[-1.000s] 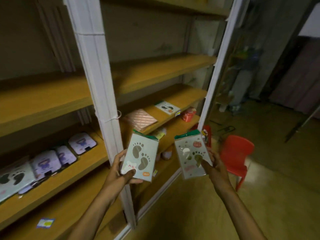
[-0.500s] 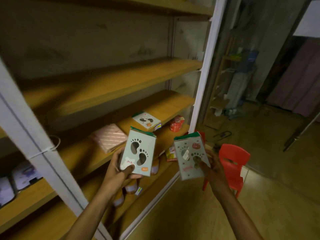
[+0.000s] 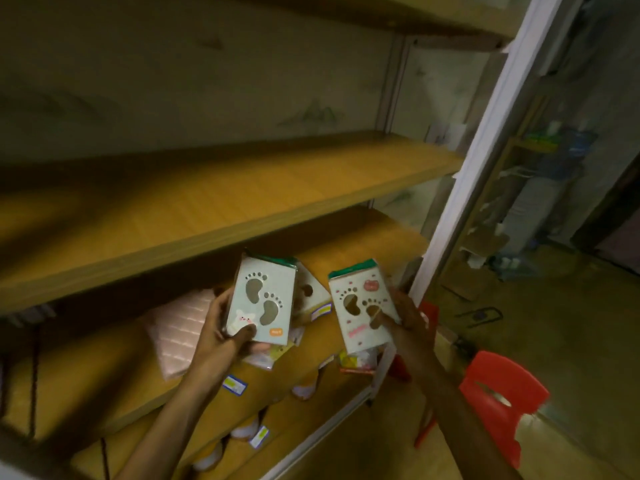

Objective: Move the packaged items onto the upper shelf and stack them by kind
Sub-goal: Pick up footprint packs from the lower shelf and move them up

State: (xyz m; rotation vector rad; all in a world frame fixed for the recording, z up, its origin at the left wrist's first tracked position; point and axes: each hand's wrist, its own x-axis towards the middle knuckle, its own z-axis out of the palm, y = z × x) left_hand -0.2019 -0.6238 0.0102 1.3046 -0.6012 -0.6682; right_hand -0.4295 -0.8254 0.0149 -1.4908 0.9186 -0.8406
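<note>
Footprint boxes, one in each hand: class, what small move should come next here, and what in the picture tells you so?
Probably lift both boxes up onto the bare upper shelf and set them together. The left hand grips one footprint box, the right hand another; both are below that shelf's front edge and look alike in kind.

Two pale footprint-cutout packages, left one and right one, upright, side by side below the upper shelf
</note>
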